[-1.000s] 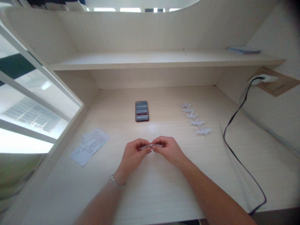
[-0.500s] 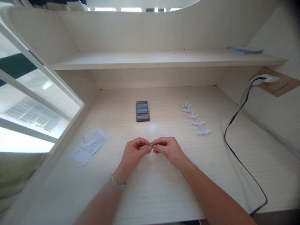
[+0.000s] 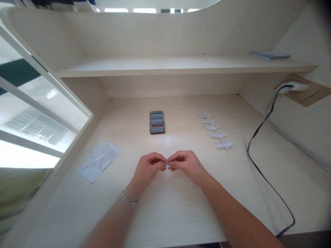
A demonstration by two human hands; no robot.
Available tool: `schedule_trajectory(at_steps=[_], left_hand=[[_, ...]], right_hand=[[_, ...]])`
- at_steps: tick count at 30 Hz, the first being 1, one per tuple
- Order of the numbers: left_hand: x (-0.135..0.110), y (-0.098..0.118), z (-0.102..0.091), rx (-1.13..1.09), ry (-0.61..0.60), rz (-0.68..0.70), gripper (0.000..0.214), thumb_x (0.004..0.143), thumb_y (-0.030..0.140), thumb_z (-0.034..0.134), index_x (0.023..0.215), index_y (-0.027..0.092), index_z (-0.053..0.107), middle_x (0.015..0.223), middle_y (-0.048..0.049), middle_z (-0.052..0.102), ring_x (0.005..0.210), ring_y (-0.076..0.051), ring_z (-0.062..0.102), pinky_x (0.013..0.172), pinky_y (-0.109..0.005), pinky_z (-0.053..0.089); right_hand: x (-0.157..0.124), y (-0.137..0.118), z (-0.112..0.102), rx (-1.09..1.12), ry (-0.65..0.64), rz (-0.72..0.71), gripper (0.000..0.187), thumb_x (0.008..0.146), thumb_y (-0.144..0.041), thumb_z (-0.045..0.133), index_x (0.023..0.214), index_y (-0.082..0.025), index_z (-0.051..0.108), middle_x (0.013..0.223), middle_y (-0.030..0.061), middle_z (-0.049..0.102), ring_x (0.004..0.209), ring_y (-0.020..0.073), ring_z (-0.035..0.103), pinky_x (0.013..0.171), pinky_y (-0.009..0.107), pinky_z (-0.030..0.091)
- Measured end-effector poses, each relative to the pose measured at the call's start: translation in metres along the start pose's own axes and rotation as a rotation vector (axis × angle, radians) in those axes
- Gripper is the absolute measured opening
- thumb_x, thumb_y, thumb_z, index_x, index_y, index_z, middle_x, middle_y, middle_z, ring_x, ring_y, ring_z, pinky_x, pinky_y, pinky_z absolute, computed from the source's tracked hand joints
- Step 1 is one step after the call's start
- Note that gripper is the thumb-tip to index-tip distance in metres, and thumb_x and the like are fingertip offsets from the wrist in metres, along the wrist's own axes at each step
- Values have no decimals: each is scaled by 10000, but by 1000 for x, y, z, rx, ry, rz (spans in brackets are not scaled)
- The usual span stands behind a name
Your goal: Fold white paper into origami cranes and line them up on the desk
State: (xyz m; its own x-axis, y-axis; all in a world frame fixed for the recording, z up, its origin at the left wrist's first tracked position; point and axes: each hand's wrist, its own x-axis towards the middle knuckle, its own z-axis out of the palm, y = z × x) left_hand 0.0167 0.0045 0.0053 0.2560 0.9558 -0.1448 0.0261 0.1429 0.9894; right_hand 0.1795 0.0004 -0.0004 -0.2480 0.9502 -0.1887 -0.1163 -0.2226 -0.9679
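Observation:
My left hand (image 3: 148,169) and my right hand (image 3: 184,165) meet fingertip to fingertip just above the desk (image 3: 181,206), both pinched on a small folded piece of white paper (image 3: 166,162). Only a sliver of the paper shows between the fingers. A thin bracelet (image 3: 127,200) circles my left wrist. Both forearms reach in from the near edge of the desk.
A row of several folded paper cranes (image 3: 216,131) lies to the right. A dark phone-like slab (image 3: 157,122) lies ahead, a printed sheet (image 3: 99,160) to the left. A black cable (image 3: 261,144) runs from a wall socket (image 3: 293,86). A shelf (image 3: 181,65) overhangs the back.
The hands have drawn closer together and the paper between them shows less; it looked longer and flatter a second ago. Nothing else on the desk has moved.

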Motion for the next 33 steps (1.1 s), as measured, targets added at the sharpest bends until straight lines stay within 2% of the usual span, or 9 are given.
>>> schedule_trajectory(at_steps=[5, 11, 15, 27, 33], left_hand=[[0, 0, 0, 41, -2, 11, 65, 650, 152, 597, 697, 148, 642, 597, -10, 618, 581, -122, 567, 565, -235, 454], [-2, -4, 0, 105, -14, 44, 89, 670, 201, 623, 736, 151, 657, 713, -38, 656, 651, -136, 588, 619, -248, 474], [-1, -6, -1, 92, -11, 27, 104, 667, 210, 639, 747, 145, 657, 716, -41, 659, 657, -140, 596, 624, -249, 481], [0, -6, -2, -70, -33, -64, 118, 695, 179, 608, 785, 136, 671, 767, -42, 668, 690, -147, 610, 704, -305, 524], [1, -3, 1, -113, -13, -70, 116, 696, 198, 626, 778, 118, 647, 744, -36, 648, 698, -137, 600, 670, -279, 532]], right_hand=[[0, -1, -2, 33, -56, 22, 259, 625, -346, 691, 782, -141, 673, 691, 41, 661, 634, 147, 618, 622, 306, 523], [2, 0, 1, -20, 13, 48, 228, 650, -339, 669, 783, -154, 656, 694, 24, 646, 618, 125, 597, 560, 255, 498], [3, 2, 1, -68, 29, 37, 214, 648, -307, 668, 781, -139, 661, 687, 33, 650, 613, 129, 596, 570, 264, 494], [3, 2, -2, -185, 44, -29, 202, 702, -286, 616, 813, -125, 668, 699, 45, 654, 591, 131, 593, 568, 275, 505], [2, 3, -1, -264, 44, -65, 184, 726, -266, 587, 827, -136, 668, 713, 48, 662, 596, 131, 586, 569, 265, 485]])
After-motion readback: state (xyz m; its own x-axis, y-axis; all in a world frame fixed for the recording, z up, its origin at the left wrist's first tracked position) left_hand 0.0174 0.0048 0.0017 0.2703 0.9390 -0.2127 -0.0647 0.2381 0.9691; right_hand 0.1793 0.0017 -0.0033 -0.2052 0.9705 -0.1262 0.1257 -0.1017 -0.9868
